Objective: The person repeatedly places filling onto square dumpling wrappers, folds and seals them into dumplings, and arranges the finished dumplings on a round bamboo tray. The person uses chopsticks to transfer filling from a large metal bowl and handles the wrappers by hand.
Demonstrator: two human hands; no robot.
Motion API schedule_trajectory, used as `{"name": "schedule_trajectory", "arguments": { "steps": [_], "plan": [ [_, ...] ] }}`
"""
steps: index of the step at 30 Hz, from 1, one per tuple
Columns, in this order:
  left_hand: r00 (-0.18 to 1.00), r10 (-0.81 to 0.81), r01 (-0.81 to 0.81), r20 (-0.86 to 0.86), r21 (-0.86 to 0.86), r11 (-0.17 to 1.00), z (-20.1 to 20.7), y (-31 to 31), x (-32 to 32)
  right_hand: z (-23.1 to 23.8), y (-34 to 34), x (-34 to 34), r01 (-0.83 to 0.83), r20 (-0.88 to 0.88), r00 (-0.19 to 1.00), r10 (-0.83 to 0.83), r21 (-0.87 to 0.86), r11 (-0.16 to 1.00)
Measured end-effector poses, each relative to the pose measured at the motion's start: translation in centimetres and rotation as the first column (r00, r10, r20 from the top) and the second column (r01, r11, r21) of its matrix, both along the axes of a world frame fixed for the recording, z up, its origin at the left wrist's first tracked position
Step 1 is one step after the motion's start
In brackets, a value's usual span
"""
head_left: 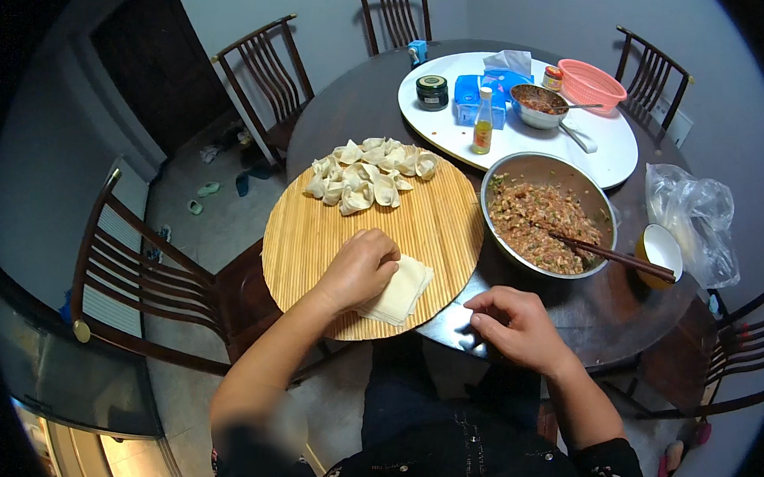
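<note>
A stack of square, pale wonton wrappers (404,291) lies near the front of a round bamboo mat (303,234). My left hand (358,270) rests over the stack's left side, its fingers curled down and pinching at the top wrapper; the fingertips are partly hidden. Several folded wontons (369,174) sit grouped at the mat's far side. My right hand (520,324) hovers by the table's front edge, holding nothing, with a gap between thumb and forefinger. Beyond it stands a large metal bowl (610,216) of minced meat filling (538,216), with chopsticks (615,255) leaning out over the rim.
On the white turntable (436,126) are a dark jar (432,93), an oil bottle (482,123), blue tissue packaging (470,102), a smaller metal bowl (539,117) and a pink basket (591,86). Right of the filling are a small bowl (661,252) and a plastic bag (696,219). Chairs (153,279) surround the table.
</note>
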State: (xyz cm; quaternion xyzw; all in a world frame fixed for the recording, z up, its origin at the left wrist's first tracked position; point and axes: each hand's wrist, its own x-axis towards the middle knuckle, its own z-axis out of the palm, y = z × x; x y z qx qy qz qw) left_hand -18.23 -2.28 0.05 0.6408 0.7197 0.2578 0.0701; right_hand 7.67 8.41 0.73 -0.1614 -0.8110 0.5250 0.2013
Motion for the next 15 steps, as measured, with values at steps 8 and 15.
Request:
{"name": "schedule_trajectory", "arguments": {
  "steps": [8,15],
  "plan": [
    [0.975,0.058,-0.061,0.215,0.010,0.998,0.0,-0.5,0.1,1.4,0.5,-4.2,-0.015,0.096,0.995,-0.012,0.275,0.961],
    [0.920,-0.010,-0.019,0.392,0.070,0.997,2.3,-2.4,2.0,0.1,0.7,-9.4,-0.071,-0.069,0.990,0.123,0.510,0.857]
  ]
}}
